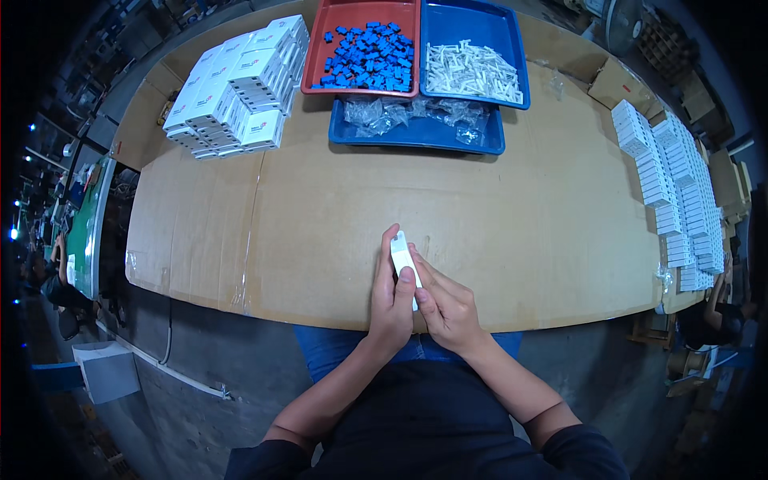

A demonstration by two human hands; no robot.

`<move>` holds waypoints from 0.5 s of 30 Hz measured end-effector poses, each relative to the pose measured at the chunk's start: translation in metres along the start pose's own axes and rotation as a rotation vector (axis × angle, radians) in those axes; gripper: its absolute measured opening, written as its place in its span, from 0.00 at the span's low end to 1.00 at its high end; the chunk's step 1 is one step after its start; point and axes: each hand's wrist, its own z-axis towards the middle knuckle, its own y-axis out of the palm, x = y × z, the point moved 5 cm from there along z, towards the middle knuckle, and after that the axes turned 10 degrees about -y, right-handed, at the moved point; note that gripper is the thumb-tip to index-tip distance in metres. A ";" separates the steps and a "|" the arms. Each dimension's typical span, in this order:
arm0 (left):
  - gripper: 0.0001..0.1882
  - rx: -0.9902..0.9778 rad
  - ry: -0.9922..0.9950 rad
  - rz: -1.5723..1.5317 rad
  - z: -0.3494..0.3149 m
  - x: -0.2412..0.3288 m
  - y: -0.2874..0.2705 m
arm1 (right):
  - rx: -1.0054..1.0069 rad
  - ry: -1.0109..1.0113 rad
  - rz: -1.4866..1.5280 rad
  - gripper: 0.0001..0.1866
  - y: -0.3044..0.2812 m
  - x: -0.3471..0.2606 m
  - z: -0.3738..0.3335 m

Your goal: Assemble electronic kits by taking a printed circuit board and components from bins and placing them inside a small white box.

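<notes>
Close to the table's front edge, a slim white box [402, 253] stands on edge between my two hands. My left hand [390, 312] grips it from the left, fingers stretched along its side and thumb lying on the near part. From the right, my right hand [450, 308] closes round it with bent fingers, its thumb near the lower end. Most of the box's sides are hidden by my palms and fingers. Its narrow white face shows between them, with a greyish patch at the far end.
Stacked white boxes [212, 96] rise at the back left. Beyond my hands are a red tray [360, 90] of blue parts, a blue tray [512, 68] of white pieces and another blue tray [416, 146] with clear bags. Small white boxes [668, 184] line the right side.
</notes>
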 end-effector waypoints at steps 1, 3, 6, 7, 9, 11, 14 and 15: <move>0.33 0.020 0.026 0.028 0.001 0.000 0.000 | 0.000 -0.005 -0.002 0.24 0.000 0.000 -0.001; 0.33 0.017 0.036 0.030 -0.001 0.000 0.000 | -0.002 -0.009 -0.002 0.24 0.000 -0.001 -0.001; 0.34 -0.008 0.036 0.007 -0.003 0.004 0.001 | 0.012 -0.003 -0.003 0.23 -0.002 -0.002 0.000; 0.34 -0.034 0.034 -0.018 -0.001 0.006 0.002 | 0.008 0.018 0.005 0.23 -0.002 -0.001 -0.002; 0.34 -0.032 0.035 -0.034 -0.003 0.005 0.003 | 0.003 0.039 0.013 0.22 -0.001 -0.001 -0.002; 0.34 -0.031 0.032 -0.049 0.000 0.006 0.002 | 0.037 0.045 0.047 0.23 0.002 -0.001 0.000; 0.37 -0.005 0.054 -0.052 0.001 0.010 -0.001 | 0.040 0.119 0.188 0.21 -0.001 -0.002 0.006; 0.42 0.011 0.088 -0.048 0.003 0.012 -0.002 | 0.043 0.114 0.186 0.21 -0.003 -0.002 0.006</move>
